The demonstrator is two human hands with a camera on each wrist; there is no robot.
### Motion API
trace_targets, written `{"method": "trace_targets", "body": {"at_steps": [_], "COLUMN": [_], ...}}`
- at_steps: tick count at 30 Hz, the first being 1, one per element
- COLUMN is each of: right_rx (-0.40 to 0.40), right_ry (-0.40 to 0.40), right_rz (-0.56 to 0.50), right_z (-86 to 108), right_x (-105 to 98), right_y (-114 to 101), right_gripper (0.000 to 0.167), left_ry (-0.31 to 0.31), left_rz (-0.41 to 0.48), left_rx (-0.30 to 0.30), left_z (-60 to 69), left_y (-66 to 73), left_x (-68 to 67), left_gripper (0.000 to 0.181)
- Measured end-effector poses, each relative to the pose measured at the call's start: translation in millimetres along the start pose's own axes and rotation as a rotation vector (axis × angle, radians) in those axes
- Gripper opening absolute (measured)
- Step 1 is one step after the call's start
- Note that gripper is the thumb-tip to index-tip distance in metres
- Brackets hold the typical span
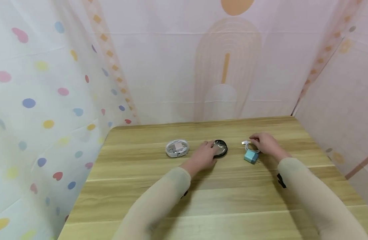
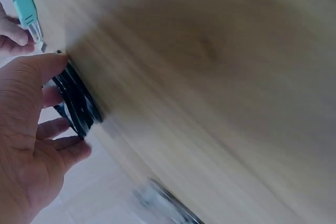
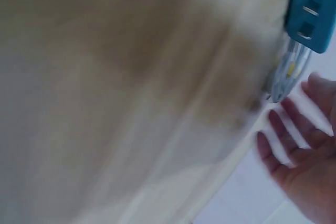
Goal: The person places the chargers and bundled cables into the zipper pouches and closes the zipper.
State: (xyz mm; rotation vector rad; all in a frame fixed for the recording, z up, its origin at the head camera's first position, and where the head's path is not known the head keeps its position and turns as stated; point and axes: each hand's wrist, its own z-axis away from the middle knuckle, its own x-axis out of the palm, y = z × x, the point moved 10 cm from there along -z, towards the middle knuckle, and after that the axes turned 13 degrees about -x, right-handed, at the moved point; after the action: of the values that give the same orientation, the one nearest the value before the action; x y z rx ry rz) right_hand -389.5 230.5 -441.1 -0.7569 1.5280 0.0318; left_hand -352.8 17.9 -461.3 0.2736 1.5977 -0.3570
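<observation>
My left hand [image 1: 202,155] holds a coiled black cable [image 1: 221,148] at the middle of the table. In the left wrist view the thumb and fingers curl round both sides of the black coil [image 2: 77,100]. My right hand [image 1: 266,144] is beside a small coil of white cable [image 1: 247,145] with a USB plug at its end. Seen from the right wrist, the fingers of this hand [image 3: 310,150] are spread and blurred, close to the white coil [image 3: 289,74]. A teal plug adapter [image 1: 251,156] lies against that coil, its prongs pointing right.
A bagged white cable coil with a pale charger block [image 1: 177,148] lies left of my left hand. All of it rests on a wood-grain table [image 1: 136,180]. Patterned curtains [image 1: 160,76] hang behind the table and along both sides.
</observation>
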Motion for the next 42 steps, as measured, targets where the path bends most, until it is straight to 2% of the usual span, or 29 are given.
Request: {"method": "trace_targets", "body": {"at_steps": [2,5,9,12,16,19,23,26,30,33,37,40,42], "right_rx": [-0.068,-0.156,-0.216,-0.244,-0.279,-0.310,-0.321,-0.288,-0.222,-0.203,-0.257,-0.317,-0.376], "right_ry": [0.014,0.023,0.001,-0.018,0.001,0.028,0.008,-0.026,-0.022,0.046,0.171,0.201,0.208], "right_rz": [0.023,0.057,0.099,0.122,0.161,0.262,0.436,0.481,0.440,0.400,0.388,0.414,0.441], "right_z": [7.4,17.3,25.7,31.0,39.1,41.7,41.7,41.9,41.2,38.2,29.3,22.4,19.6], "right_x": [-1,-1,3,4,0,-4,-3,-1,-3,-12,-29,-29,-23], "right_y": [-4,-11,-17,-21,-24,-26,-28,-23,-15,-13,-24,-42,-58], "right_gripper": [0.023,0.017,0.021,0.025,0.027,0.020,0.007,0.005,0.004,0.009,0.008,0.007,0.007], "left_ry": [-0.028,-0.050,-0.026,-0.008,-0.037,-0.047,-0.019,-0.008,-0.021,-0.022,-0.015,-0.013,-0.013], "left_rz": [0.070,0.106,0.118,0.209,0.472,0.628,0.705,0.735,0.762,0.765,0.763,0.762,0.763], "left_rx": [0.003,0.006,-0.015,-0.080,-0.219,-0.317,-0.372,-0.380,-0.388,-0.385,-0.392,-0.397,-0.395], "left_z": [10.5,26.1,54.6,79.3,104.1,115.7,123.9,125.8,126.2,125.2,123.6,123.0,123.2], "left_y": [-4.5,-10.6,-20.9,-34.0,-57.4,-75.0,-90.2,-94.4,-96.5,-96.7,-97.3,-97.4,-96.8], "left_x": [-0.9,-4.1,-8.4,-9.7,-8.0,-6.8,-6.8,-5.4,-3.3,-4.2,-5.5,-4.7,-4.1], "left_gripper": [0.051,0.044,0.036,0.037,0.049,0.055,0.049,0.045,0.047,0.048,0.047,0.045,0.044]}}
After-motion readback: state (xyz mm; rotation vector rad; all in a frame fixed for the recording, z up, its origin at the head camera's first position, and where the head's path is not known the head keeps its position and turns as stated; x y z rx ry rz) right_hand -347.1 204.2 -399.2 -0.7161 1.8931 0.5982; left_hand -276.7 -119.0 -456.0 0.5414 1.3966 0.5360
